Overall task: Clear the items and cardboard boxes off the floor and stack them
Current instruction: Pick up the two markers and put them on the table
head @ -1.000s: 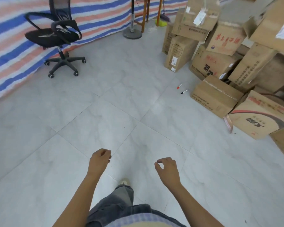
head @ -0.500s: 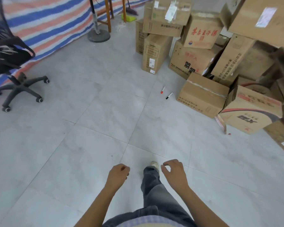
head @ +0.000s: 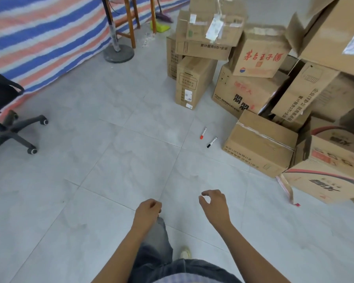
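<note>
Walking closer now, both hands are hanging empty, left hand (head: 148, 210) loosely curled and right hand (head: 214, 203) half-open, so I'd be crouching for the red marker (head: 203, 133) and black marker (head: 212, 142) lying on the floor (head: 110, 170) beside the nearest box (head: 260, 142).

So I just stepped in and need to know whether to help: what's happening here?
A person is walking across the tiled floor toward a heap of cardboard boxes. Both the left hand and right hand are empty, fingers loosely curled. Two markers lie loose on the floor, one red-capped and one black-capped, beside the nearest box. Nothing is picked up yet.
</note>
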A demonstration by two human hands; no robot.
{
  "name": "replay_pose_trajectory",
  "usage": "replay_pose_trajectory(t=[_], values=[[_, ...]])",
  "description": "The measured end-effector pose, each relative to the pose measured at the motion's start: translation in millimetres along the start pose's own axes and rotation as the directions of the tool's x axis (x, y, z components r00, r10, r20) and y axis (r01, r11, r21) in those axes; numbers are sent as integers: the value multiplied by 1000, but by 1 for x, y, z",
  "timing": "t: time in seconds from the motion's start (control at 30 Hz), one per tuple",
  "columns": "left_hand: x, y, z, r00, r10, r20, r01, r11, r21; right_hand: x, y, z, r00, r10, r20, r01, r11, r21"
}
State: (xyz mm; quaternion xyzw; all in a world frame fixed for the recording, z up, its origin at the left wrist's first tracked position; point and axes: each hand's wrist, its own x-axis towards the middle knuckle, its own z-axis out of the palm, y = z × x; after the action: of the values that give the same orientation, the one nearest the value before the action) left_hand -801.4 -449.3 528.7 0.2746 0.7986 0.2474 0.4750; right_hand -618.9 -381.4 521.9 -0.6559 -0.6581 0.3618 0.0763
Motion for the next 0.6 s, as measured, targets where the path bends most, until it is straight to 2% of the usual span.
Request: replay_pose_trajectory(t=[0.1,0.2,0.43,0.6], values=[[60,29,-13,999,-29,-32,30,999,23,46,-10,1,998,46,44,-45,999,-21],[128,78,-39,998,21,-56,-24,998,-52,104,-34,-8,994,101,-28,-101,995,15],[256,199,-95,983,182,-4,-182,982,-53,217,-115,-22,971,200,-133,-182,974,136],[309,237,-92,978,188,94,-188,982,-9,250,-131,-24,948,289,-135,-266,949,169]])
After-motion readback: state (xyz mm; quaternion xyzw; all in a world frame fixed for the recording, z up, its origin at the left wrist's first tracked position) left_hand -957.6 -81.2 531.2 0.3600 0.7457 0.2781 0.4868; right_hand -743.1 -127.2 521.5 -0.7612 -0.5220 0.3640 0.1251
